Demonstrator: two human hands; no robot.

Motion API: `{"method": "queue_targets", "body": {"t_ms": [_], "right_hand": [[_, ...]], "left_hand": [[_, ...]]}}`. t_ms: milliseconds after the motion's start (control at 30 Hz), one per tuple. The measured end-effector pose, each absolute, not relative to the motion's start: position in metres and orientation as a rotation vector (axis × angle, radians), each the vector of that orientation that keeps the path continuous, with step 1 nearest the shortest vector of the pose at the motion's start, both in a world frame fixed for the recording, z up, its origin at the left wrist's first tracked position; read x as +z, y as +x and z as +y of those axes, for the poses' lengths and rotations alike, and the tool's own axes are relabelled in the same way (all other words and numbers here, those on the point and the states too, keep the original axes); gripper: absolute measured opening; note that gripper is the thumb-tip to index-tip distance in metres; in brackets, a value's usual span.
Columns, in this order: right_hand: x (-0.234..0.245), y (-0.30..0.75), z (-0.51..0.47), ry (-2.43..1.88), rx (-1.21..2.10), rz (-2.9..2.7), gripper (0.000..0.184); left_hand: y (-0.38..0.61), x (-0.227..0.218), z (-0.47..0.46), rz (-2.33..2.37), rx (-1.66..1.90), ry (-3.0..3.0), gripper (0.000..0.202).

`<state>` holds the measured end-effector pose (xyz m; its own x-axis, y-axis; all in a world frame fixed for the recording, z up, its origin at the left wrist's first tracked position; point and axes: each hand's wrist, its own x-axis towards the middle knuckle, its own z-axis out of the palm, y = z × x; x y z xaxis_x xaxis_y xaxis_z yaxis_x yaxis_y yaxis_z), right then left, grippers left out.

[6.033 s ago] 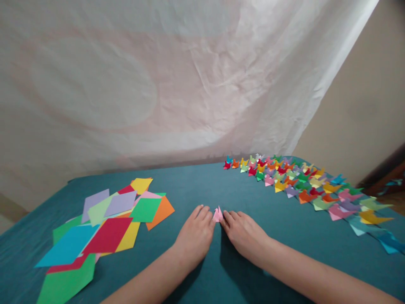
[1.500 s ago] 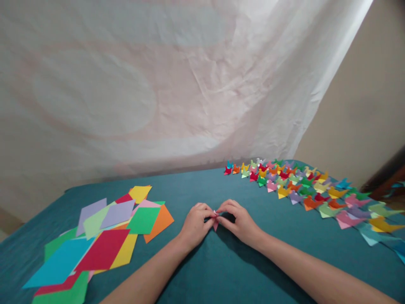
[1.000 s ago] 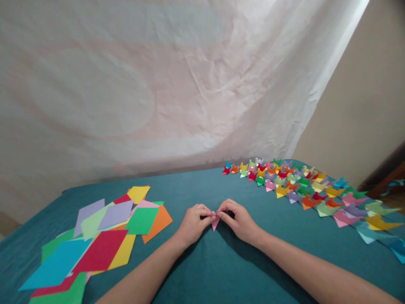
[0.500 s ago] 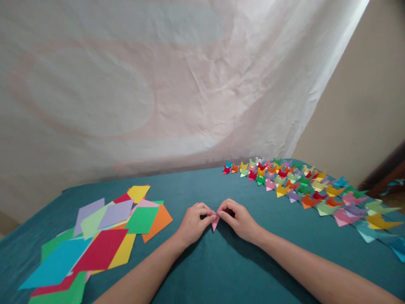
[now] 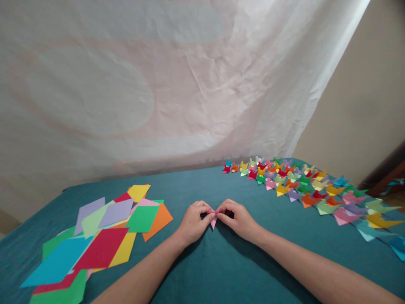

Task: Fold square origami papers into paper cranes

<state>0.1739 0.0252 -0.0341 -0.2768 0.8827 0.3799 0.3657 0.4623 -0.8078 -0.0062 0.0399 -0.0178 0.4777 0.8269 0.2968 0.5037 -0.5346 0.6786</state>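
A small pink folded paper piece (image 5: 214,221) is held just above the teal tablecloth (image 5: 221,270), its lower tip pointing down. My left hand (image 5: 193,221) pinches its left side with thumb and fingertips. My right hand (image 5: 237,218) pinches its right side, fingers curled. Most of the piece is hidden between the fingertips.
A loose pile of flat coloured paper squares (image 5: 101,236) lies on the left of the table. Several rows of small folded paper birds (image 5: 303,188) in many colours run along the right side to the table edge. A creased white sheet (image 5: 158,84) hangs behind.
Six seconds ago both hands lay flat pressing the pink piece on the cloth; since then they have lifted it into a two-handed pinch. Over the last second, hardly any movement.
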Motion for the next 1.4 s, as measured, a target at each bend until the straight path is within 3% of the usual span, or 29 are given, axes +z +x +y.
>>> {"method": "queue_targets", "body": {"t_ms": [567, 867, 1400], "right_hand": [[-0.0432, 0.1737, 0.0265, -1.114, 0.531, -2.005, 0.011], [-0.0378, 0.1737, 0.0248, -1.079, 0.591, -1.957, 0.005], [-0.0339, 0.1727, 0.0243, -1.004, 0.682, -1.876, 0.013]], "left_hand": [[-0.0057, -0.021, 0.0408, 1.125, 0.89, 2.144, 0.014], [-0.0072, -0.0197, 0.0413, 1.093, 0.887, 2.145, 0.015], [-0.01, -0.0174, 0.0416, 1.042, 0.972, 2.019, 0.017]]}}
